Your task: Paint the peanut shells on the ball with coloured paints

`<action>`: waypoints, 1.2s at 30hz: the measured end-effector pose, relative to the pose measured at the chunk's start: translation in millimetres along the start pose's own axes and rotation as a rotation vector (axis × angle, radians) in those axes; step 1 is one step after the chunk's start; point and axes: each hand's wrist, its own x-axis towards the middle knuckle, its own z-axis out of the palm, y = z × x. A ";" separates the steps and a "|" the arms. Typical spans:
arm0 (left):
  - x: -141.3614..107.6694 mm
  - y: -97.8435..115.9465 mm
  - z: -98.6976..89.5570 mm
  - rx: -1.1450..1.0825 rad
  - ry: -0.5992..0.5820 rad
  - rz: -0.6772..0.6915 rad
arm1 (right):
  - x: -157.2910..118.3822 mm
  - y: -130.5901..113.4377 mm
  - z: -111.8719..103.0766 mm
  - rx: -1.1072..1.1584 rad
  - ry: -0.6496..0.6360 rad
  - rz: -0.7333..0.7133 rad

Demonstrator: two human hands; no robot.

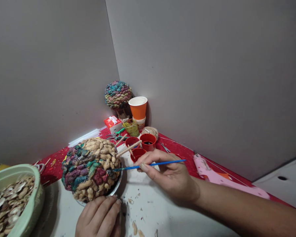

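The right hand (pixel 171 179) pinches a blue paintbrush (pixel 162 163) between thumb and fingers, its tip at the right side of a partly painted peanut-covered dome (pixel 92 168) sitting in a silver dish (pixel 119 184). The left hand (pixel 98 215) lies at the dome's near edge, fingers together and bent; its thumb is hidden, so any grip cannot be told. The frame cuts off its wrist and a green basket (pixel 39 194).

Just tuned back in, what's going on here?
The right hand holds a blue brush, its tip at a peanut-shell ball. The left hand is by the ball's near edge. The ball's left side in the picture is mostly coloured; much of its top is bare. Red cups stand beyond.
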 end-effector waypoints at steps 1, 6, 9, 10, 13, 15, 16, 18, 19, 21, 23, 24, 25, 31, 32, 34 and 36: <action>1.3 -0.5 -1.1 0.003 -0.008 0.009 | 1.1 -1.0 -1.0 -0.009 -0.018 -0.017; -5.4 -2.0 -1.3 -0.002 -0.045 0.023 | 5.5 -5.2 -4.9 -0.084 -0.120 -0.113; -10.9 -1.9 0.5 -0.012 -0.063 0.016 | 4.3 -6.6 -5.3 -0.062 -0.073 -0.136; -11.3 -1.7 1.0 -0.015 -0.055 0.013 | 3.3 -7.0 -5.1 -0.053 -0.043 -0.147; -9.9 -1.0 1.5 -0.017 -0.031 0.002 | -0.1 -7.8 -3.8 -0.045 0.010 -0.190; -9.1 -1.1 1.1 -0.014 -0.039 0.003 | -1.6 -8.0 -2.6 -0.033 -0.003 -0.216; -9.4 -1.2 0.7 -0.013 -0.051 0.009 | -1.9 -8.1 -2.0 -0.027 -0.021 -0.221; -11.5 -1.9 0.1 -0.013 -0.067 0.023 | -1.5 -8.3 -1.4 -0.025 -0.058 -0.222; -12.9 -2.3 -0.1 -0.015 -0.074 0.024 | -1.1 -8.4 -1.3 -0.033 -0.068 -0.219; -15.7 -3.1 -0.2 -0.023 -0.088 0.025 | 0.2 -8.6 -1.7 -0.061 -0.075 -0.215; -17.3 -3.8 0.0 -0.025 -0.096 0.023 | 1.3 -8.8 -2.5 -0.089 -0.086 -0.227; -17.5 -4.2 0.2 -0.023 -0.100 0.026 | 1.9 -8.9 -3.0 -0.099 -0.101 -0.234; -17.4 -4.5 0.4 -0.019 -0.102 0.026 | 2.5 -9.0 -3.5 -0.103 -0.119 -0.239; -16.3 -4.8 1.7 -0.019 -0.092 0.025 | 6.1 -11.6 -5.9 -0.118 -0.167 -0.246; -16.4 -4.7 1.9 -0.021 -0.092 0.025 | 6.3 -12.3 -6.1 -0.119 -0.171 -0.250; -16.8 -4.3 2.1 -0.023 -0.093 0.025 | 5.9 -13.6 -6.1 -0.120 -0.168 -0.243; -17.4 -3.9 2.1 -0.022 -0.094 0.022 | 4.5 -14.2 -5.6 -0.118 -0.148 -0.214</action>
